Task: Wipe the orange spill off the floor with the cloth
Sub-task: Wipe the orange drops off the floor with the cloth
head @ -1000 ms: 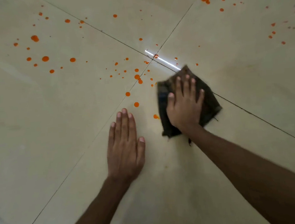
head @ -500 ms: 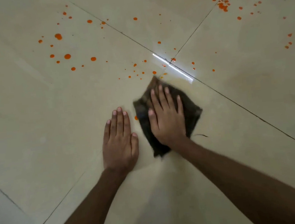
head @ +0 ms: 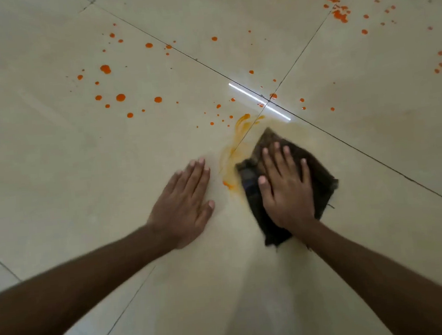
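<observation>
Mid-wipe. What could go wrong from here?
Orange smear along the grout line beside the cloth: more passes may spread it, not lift it. Left hand lies flat near that smear and may pick it up. Far drops may be missed.

Glossy, smooth tile floor (head: 372, 132) — the dark cloth (head: 322, 182) looks rough, matt, frayed

Right hand (head: 287, 191) lies flat on the cloth (head: 321, 180); left hand (head: 183, 208) rests on the floor (head: 82, 179) just left of it — a smear (head: 228, 184) between them; scattered drops (head: 120, 97) lie beyond.
</observation>
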